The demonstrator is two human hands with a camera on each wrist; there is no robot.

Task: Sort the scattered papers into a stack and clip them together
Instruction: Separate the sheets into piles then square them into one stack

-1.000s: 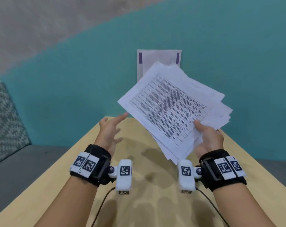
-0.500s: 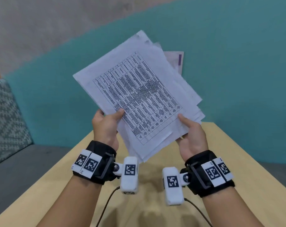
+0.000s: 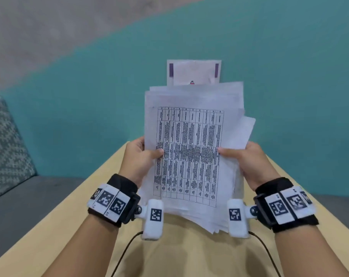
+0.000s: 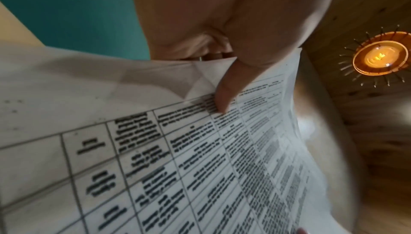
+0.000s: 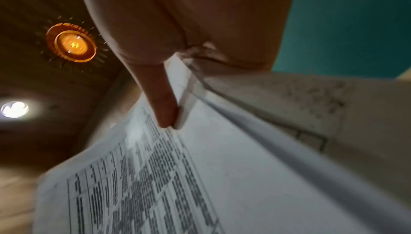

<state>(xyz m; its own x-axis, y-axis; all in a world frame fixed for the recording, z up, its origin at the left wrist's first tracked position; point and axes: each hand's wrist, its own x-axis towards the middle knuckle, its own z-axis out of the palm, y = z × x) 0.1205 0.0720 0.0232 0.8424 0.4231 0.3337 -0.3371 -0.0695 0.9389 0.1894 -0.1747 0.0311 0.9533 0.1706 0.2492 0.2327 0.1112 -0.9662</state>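
Here, from the head view, the papers (image 3: 191,148) stand upright above the table's (image 3: 55,232) far end, left hand (image 3: 138,156) and right hand (image 3: 249,160) clamping opposite side edges, likely to square uneven sheets. Left wrist view: a thumb (image 4: 231,86) presses the printed top sheet. Right wrist view: that thumb (image 5: 162,102) pinches several fanned edges. No clip shows.

the head camera looks forward and down over both forearms at the papers (image 3: 191,148) above the table (image 3: 39,242); each wrist camera sits very close under its thumb, tilted up toward the ceiling (all three share the printed top sheet)
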